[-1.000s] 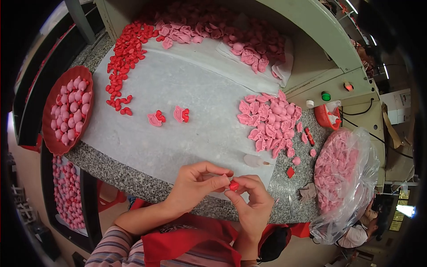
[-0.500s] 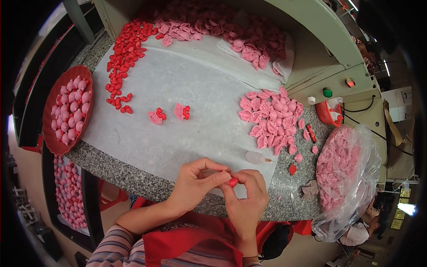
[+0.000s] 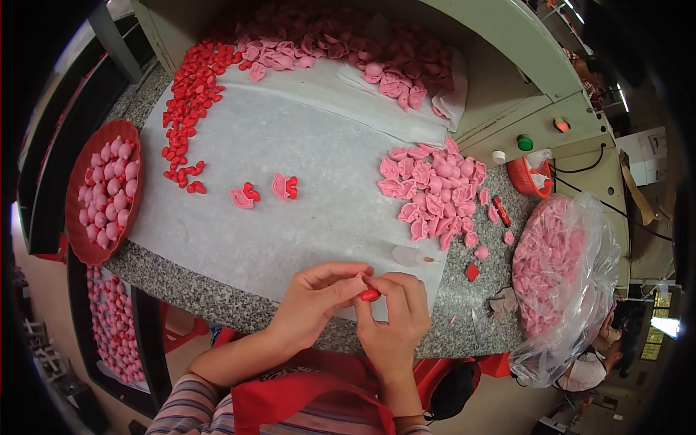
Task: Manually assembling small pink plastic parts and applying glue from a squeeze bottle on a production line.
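At the near edge of the paper, my left hand and my right hand meet, fingertips pinched together. A small glossy red piece shows between them; the fingers cover the rest of it, and I cannot tell whether a pink part is joined to it. Two pink shell-shaped pieces, each with a red bow-like part, lie farther off: one pink-and-red piece to the left, the other pink-and-red piece beside it. A small clear bottle with a thin needle tip lies just beyond my right hand.
White paper covers the granite counter. Loose red pieces run along its left; a pink heap sits right. A red bowl of pink balls stands far left. At right are a plastic bag and a red basket.
The whole scene has shifted slightly left in view. Both hands stay pinched together, with small finger movements around the red piece. The pieces on the paper lie as before.
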A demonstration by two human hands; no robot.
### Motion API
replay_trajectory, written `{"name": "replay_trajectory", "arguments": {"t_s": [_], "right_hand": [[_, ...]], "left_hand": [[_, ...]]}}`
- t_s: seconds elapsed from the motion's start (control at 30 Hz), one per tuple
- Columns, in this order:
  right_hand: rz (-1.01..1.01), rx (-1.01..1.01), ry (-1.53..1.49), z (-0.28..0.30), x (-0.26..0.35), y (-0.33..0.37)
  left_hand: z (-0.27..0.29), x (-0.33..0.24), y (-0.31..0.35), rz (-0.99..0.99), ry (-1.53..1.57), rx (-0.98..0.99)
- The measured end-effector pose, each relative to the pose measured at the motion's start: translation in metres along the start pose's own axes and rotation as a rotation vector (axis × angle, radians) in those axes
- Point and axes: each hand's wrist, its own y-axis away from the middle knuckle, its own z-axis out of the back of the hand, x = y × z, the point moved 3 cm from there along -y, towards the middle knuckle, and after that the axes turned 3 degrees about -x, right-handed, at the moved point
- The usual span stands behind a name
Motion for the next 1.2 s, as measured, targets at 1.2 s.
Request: {"name": "replay_trajectory", "arguments": {"t_s": [1.2], "right_hand": [[0.144, -0.068, -0.421, 0.048, 0.022, 0.013]], "left_hand": [[0.006, -0.02, 0.005, 0.231, 0.39, 0.294]]}}
